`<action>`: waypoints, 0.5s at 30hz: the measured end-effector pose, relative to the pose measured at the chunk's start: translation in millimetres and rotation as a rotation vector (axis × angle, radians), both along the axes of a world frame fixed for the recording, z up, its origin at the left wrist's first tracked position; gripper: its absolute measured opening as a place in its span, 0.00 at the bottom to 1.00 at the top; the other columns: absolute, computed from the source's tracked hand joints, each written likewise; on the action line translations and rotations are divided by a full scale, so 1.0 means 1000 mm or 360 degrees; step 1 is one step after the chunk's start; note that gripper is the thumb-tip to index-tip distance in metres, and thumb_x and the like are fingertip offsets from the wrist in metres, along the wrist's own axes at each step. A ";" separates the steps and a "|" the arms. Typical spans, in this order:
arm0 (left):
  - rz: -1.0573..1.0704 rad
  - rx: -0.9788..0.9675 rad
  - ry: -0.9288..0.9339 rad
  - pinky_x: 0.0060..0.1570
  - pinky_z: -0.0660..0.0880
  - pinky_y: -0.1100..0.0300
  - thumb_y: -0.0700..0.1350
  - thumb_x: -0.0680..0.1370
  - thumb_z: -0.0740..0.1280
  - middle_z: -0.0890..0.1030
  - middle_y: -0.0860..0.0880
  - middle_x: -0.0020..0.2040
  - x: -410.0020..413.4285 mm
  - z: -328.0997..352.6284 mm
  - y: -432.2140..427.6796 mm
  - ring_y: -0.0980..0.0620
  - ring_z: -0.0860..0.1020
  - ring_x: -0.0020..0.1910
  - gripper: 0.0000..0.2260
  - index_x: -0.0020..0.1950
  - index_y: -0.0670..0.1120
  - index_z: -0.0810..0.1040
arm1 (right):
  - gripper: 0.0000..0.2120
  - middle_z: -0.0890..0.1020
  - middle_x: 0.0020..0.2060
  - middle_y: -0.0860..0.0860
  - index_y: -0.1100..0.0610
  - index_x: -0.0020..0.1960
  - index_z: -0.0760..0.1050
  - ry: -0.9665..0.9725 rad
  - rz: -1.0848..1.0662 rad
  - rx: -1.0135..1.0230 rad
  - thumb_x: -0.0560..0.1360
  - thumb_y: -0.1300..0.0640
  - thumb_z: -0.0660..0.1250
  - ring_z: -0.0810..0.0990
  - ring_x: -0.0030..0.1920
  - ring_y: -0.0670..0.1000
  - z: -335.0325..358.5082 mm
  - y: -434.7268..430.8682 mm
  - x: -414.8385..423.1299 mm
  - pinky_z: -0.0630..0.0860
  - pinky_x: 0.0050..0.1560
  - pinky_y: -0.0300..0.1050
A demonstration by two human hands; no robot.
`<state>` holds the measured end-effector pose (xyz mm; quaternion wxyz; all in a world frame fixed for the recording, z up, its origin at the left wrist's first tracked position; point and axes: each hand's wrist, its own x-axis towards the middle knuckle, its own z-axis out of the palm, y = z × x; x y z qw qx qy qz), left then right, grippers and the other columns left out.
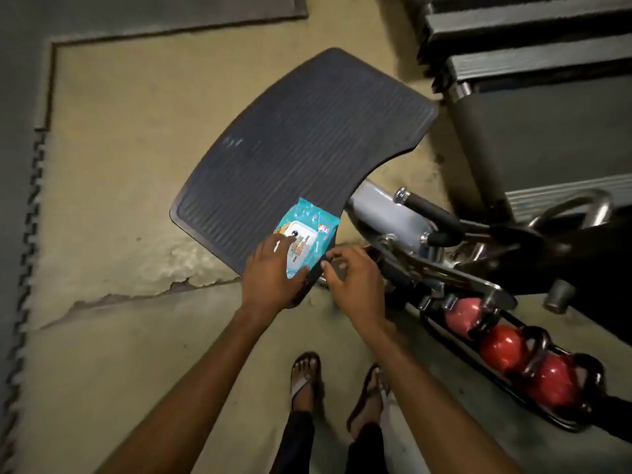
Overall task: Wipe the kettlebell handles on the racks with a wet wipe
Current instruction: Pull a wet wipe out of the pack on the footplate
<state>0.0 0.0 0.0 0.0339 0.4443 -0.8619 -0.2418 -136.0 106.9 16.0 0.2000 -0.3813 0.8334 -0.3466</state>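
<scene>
A gym: round red kettlebells line a black metal rack beside a ribbed black footplate and interlocking grey floor mats.

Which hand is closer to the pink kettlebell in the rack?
Right. The right hand is to the left of the pink kettlebell, not touching it. The left hand is farther left, holding the wipes pack.

Left hand, right hand: bare. Forearms: bare along full visible length.
Left sandal, right sandal: flip-flop type, dark sole, pale thong strap between toes, toes exposed.
Trouser legs: dark fabric, narrow cut, hems at ankle level. Fabric detail not readable in low light.
</scene>
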 end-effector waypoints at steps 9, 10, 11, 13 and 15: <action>0.0105 -0.0191 0.0033 0.45 0.75 0.53 0.58 0.73 0.74 0.75 0.49 0.61 -0.026 -0.029 -0.019 0.49 0.73 0.57 0.22 0.62 0.50 0.76 | 0.06 0.82 0.50 0.48 0.56 0.50 0.82 -0.0044 -0.0025 0.0011 0.75 0.55 0.74 0.81 0.47 0.45 -0.051 -0.035 -0.013 0.79 0.44 0.37; 0.0097 -0.0201 0.0016 0.42 0.74 0.55 0.58 0.73 0.75 0.75 0.49 0.59 -0.027 -0.029 -0.021 0.49 0.74 0.56 0.22 0.62 0.49 0.77 | 0.06 0.82 0.49 0.48 0.56 0.50 0.82 -0.0046 -0.0033 0.0019 0.75 0.55 0.74 0.81 0.47 0.45 -0.054 -0.036 -0.015 0.80 0.44 0.39; 0.0082 -0.0206 -0.0006 0.39 0.73 0.56 0.59 0.73 0.75 0.75 0.49 0.58 -0.029 -0.028 -0.022 0.49 0.74 0.55 0.22 0.61 0.49 0.77 | 0.06 0.82 0.49 0.48 0.56 0.50 0.83 -0.0054 -0.0033 0.0027 0.75 0.56 0.75 0.81 0.46 0.44 -0.056 -0.037 -0.015 0.80 0.44 0.40; 0.0044 -0.0223 -0.0027 0.36 0.69 0.58 0.58 0.72 0.75 0.76 0.48 0.55 -0.030 -0.027 -0.024 0.48 0.75 0.53 0.21 0.59 0.48 0.78 | 0.05 0.82 0.48 0.48 0.56 0.49 0.83 -0.0068 -0.0037 0.0028 0.75 0.56 0.75 0.80 0.44 0.44 -0.057 -0.039 -0.015 0.81 0.43 0.42; 0.0016 -0.0244 -0.0038 0.35 0.70 0.58 0.57 0.72 0.75 0.77 0.47 0.53 -0.030 -0.026 -0.026 0.47 0.76 0.51 0.21 0.57 0.47 0.78 | 0.05 0.82 0.48 0.47 0.55 0.48 0.82 -0.0075 -0.0042 0.0022 0.74 0.56 0.76 0.81 0.43 0.45 -0.058 -0.040 -0.014 0.82 0.42 0.46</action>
